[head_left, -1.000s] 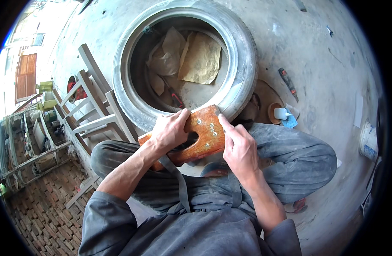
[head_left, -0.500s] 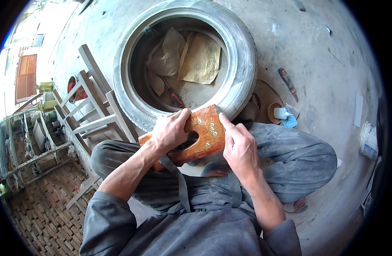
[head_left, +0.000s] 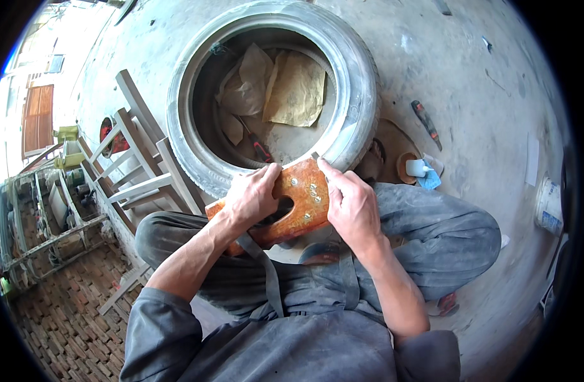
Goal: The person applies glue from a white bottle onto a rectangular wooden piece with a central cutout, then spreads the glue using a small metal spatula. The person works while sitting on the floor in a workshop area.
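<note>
My left hand [head_left: 252,197] grips a varnished reddish-brown wooden piece [head_left: 301,219] with a rounded cut-out and several metal screws in its face. It is held tilted above my lap, its far edge at the rim of a large tire [head_left: 362,121]. My right hand [head_left: 355,207] is closed at the piece's far right corner, index finger stretched along the edge. A small dark grey scrap [head_left: 315,155] shows at that fingertip; its kind is too small to tell. Inside the tire lie yellowish sheets of paper [head_left: 295,89] and a red-and-black screwdriver [head_left: 261,149].
A red-and-black handled tool [head_left: 426,125] lies on the concrete floor at right. Nearby are a small white bottle [head_left: 417,168] and a blue cloth [head_left: 431,181]. A grey wooden frame [head_left: 139,146] stands at left, beside a metal rack [head_left: 56,239]. A white bucket [head_left: 549,207] stands far right.
My right hand has slid a little left and away from me along the far edge of the wooden piece. My left hand keeps its grip.
</note>
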{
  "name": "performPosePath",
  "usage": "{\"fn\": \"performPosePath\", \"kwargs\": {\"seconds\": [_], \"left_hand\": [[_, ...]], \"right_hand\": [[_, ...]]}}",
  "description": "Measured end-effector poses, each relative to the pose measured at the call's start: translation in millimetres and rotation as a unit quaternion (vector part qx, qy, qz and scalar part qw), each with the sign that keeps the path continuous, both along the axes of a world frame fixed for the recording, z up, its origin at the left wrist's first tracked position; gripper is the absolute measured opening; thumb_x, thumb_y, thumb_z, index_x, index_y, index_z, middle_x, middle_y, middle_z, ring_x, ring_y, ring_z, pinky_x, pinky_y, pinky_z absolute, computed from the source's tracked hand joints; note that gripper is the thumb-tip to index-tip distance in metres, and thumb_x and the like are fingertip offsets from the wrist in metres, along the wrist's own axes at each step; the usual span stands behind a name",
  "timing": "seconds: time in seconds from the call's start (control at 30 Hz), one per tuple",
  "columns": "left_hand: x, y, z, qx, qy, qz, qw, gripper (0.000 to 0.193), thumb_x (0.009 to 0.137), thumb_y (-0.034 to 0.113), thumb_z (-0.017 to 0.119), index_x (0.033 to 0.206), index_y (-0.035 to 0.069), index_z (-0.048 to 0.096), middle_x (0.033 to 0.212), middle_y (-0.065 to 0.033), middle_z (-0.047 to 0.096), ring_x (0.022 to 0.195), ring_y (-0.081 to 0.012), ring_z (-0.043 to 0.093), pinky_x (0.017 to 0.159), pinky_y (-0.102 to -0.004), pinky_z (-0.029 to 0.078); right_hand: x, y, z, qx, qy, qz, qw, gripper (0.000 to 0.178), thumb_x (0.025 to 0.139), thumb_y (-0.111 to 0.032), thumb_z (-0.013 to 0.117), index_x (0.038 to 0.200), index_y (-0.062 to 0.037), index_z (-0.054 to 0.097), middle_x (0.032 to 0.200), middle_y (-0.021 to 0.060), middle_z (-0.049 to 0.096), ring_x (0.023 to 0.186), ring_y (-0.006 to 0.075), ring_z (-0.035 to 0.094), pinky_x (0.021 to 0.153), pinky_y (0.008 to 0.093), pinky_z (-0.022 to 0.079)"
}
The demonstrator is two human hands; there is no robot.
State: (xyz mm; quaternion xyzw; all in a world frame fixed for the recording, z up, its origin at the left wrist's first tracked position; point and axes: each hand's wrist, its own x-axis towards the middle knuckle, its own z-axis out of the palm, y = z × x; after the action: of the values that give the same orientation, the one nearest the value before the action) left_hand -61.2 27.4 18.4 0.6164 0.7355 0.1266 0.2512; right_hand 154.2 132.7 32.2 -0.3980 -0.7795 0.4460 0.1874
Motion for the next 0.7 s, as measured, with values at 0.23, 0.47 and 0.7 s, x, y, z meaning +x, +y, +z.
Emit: {"fn": "performPosePath", "kwargs": {"seconds": [0.23, 0.47, 0.7], "left_hand": [[0, 0, 3, -0.029, 0.015, 0.003, 0.999, 0.037, 0.076, 0.013, 0.081, 0.102, 0.005, 0.056, 0.090, -0.0140, 0.068, 0.084, -0.0392, 0.071, 0.069, -0.0497, 0.057], [0, -1, -1, -0.017, 0.000, 0.012, 1.000, 0.035, 0.075, 0.005, 0.077, 0.105, 0.005, 0.059, 0.083, -0.0141, 0.068, 0.079, -0.0401, 0.070, 0.068, -0.0494, 0.056], [1, 1, 1, 0.000, -0.004, 0.014, 1.000, 0.032, 0.075, 0.002, 0.074, 0.102, 0.006, 0.058, 0.076, -0.0124, 0.066, 0.073, -0.0393, 0.069, 0.064, -0.0488, 0.054]], "right_hand": [[43, -24, 16, -0.034, 0.000, -0.024, 0.999, 0.050, 0.093, 0.006, 0.064, 0.140, -0.0109, 0.069, 0.079, 0.0143, 0.060, 0.068, 0.0309, 0.064, 0.065, 0.0418, 0.053], [61, -40, 21, -0.061, -0.019, -0.009, 0.998, 0.049, 0.094, 0.003, 0.067, 0.141, -0.0108, 0.068, 0.078, 0.0143, 0.059, 0.068, 0.0331, 0.063, 0.066, 0.0439, 0.052], [53, -35, 20, -0.051, -0.014, -0.013, 0.999, 0.051, 0.093, 0.005, 0.066, 0.141, -0.0120, 0.068, 0.079, 0.0141, 0.059, 0.068, 0.0325, 0.063, 0.066, 0.0439, 0.053]]}}
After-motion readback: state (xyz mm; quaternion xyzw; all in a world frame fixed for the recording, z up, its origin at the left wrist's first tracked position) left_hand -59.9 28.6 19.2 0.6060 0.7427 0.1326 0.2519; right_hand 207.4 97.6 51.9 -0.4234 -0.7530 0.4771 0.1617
